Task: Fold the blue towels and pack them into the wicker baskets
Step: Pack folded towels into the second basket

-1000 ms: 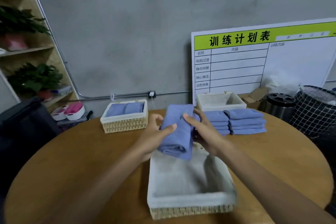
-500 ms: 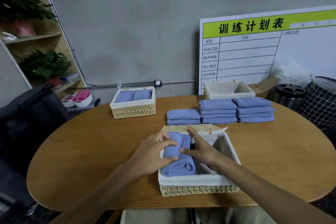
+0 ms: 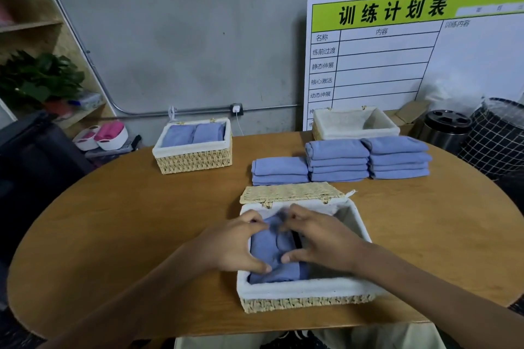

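Blue towel (image 3: pixel 273 249) now deeper in basket (image 3: pixel 306 290), both hands (image 3: pixel 235 244) still pressing

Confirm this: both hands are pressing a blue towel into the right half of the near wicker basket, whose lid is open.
One thing is off. In the head view the left hand and right hand press the blue towel into the left half of the near wicker basket; its right half shows bare white lining. The lid is indeed open.

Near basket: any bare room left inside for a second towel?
Yes: the right half of the near basket, between the towel and the right wall, shows bare liner. The left half is crowded: towel plus left hand and right hand on it.
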`<state>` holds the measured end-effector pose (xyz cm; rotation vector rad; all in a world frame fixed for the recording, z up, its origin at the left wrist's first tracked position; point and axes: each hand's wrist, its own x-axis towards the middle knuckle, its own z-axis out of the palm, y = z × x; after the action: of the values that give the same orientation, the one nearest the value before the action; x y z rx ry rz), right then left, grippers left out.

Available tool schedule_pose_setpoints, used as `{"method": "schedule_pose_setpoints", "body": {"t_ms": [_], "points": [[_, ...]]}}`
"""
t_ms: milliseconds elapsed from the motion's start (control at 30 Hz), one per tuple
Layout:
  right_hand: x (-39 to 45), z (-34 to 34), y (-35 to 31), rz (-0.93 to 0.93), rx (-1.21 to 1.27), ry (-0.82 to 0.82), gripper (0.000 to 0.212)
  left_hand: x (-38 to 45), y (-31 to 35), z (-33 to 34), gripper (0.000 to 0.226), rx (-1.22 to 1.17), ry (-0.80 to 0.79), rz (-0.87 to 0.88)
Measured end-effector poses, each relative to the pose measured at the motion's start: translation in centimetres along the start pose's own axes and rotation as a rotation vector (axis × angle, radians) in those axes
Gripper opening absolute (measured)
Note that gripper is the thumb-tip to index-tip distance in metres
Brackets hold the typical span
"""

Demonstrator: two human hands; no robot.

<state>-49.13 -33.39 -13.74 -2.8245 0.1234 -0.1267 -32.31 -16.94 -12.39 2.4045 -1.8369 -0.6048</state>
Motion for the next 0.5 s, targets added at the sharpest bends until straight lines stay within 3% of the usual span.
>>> {"method": "schedule_pose_setpoints", "body": {"t_ms": [100,200,367,500], "points": [[0.0,1.0,0.5,0.028,-0.011,-0.144,0.065,0.5,1.0,0.2,0.095,0.154,-0.034,-0.035],[-0.1,1.0,0.8,0.028,-0.056,-0.171,0.067,0.7,2.2,-0.3,0.089,0.271,-0.054,-0.052],[0.1,0.2,0.9,0.063,0.037,-0.222,0.082,1.0,0.9,-1.8,0.102,0.103,-0.186,-0.028],[0.3,1.3,0.5,0.048,-0.035,-0.195,0.077,0.9,1.9,-0.8,0.096,0.271,-0.099,-0.024]]}}
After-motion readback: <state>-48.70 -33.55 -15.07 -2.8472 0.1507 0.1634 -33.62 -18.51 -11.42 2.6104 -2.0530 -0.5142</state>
